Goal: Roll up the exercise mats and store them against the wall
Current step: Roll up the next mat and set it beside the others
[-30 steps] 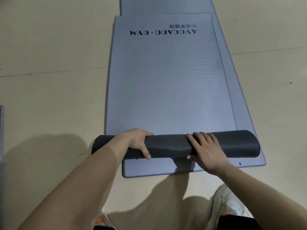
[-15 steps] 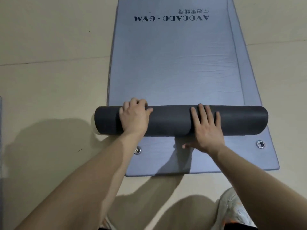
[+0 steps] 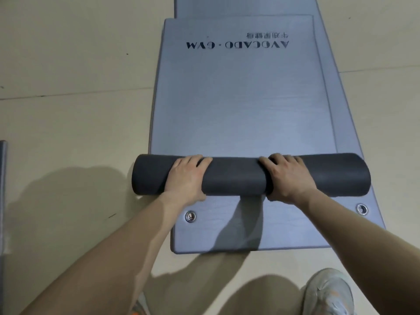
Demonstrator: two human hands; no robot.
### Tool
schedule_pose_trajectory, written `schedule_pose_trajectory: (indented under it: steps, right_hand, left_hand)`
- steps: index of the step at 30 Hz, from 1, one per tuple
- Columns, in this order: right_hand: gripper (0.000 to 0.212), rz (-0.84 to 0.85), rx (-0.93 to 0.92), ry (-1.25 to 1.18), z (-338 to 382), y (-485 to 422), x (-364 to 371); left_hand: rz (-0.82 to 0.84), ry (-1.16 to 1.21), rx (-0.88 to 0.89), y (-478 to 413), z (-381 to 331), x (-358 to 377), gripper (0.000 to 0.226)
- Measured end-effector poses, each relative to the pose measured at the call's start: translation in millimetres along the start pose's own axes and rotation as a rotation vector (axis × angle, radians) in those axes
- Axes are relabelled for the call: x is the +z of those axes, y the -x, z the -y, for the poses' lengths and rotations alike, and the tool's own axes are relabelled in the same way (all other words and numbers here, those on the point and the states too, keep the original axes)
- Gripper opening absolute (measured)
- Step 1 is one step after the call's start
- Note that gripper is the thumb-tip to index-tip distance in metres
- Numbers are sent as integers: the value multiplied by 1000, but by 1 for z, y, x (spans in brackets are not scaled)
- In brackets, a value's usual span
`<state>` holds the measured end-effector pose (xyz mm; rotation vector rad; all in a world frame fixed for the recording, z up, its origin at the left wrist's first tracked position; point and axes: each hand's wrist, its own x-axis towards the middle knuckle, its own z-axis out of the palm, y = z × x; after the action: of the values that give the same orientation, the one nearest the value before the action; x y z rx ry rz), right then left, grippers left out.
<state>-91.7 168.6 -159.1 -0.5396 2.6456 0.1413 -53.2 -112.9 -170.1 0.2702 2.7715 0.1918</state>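
A grey mat printed "AVOCADO·GYM" lies flat on the floor, running away from me. Its near end is wound into a dark roll that lies crosswise. My left hand grips the roll left of its middle, fingers curled over the top and thumb at the near side. My right hand grips it right of the middle in the same way. Under this mat lies a second grey mat, its near end bare, with two metal grommets showing.
The beige floor spreads to the left and right of the mats. A grey edge of another object shows at the far left. My shoe stands at the lower right, just short of the lower mat's near edge.
The roll has moved away from me along the mat and grown thicker, baring more of the lower mat. Both hands went from flat on the roll to curled round it.
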Motion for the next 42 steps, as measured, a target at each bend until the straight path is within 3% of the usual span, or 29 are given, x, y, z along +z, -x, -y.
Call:
schedule_pose_trajectory:
  steps: [5, 7, 10, 12, 16, 18, 19, 20, 23, 25, 28, 30, 33, 40, 42]
  right_hand:
    - [98, 345, -64, -161, 4, 35, -20]
    - [107, 224, -57, -123, 8, 55, -4]
    - [97, -202, -90, 22, 22, 90, 41]
    - [86, -327, -93, 71, 23, 91, 54]
    - [61, -374, -37, 71, 3, 52, 28]
    - [46, -438, 54, -18, 6, 44, 21]
    - [42, -467, 81, -60, 11, 44, 23]
    - [49, -454, 89, -91, 15, 46, 28]
    - [121, -190, 67, -26, 12, 43, 47]
    - [140, -142, 61, 29, 1, 21, 49]
    - [125, -197, 66, 53, -10, -13, 39]
    - [120, -219, 42, 47, -15, -27, 31]
    - [115, -159, -7, 17, -19, -30, 11]
    - [101, 298, -60, -152, -5, 22, -15]
    - [106, 255, -63, -190, 0, 47, -2]
  left_hand:
    - [526, 124, -20, 25, -4, -30, 100]
    - [596, 176, -30, 24, -2, -35, 100]
    - [578, 307, -78, 17, 4, -39, 102]
    - [429, 321, -132, 18, 8, -41, 98]
    - [-273, -37, -138, 40, -8, -17, 39]
    - [-427, -21, -172, 41, -19, 3, 27]
    - [-426, 20, -189, 35, -19, 10, 29]
    - [-394, 67, -195, 28, -16, 11, 34]
    - [-160, 149, -171, 0, 1, -3, 62]
    - [-8, 99, -120, -12, 9, -8, 95]
    - [57, -193, -44, -15, 2, 1, 140]
    - [-5, -277, -22, -20, 1, 9, 138]
    - [-84, -209, 15, -28, 5, 0, 120]
    - [431, -14, 38, 13, -8, -31, 115]
    - [543, 42, 31, 14, -9, -39, 113]
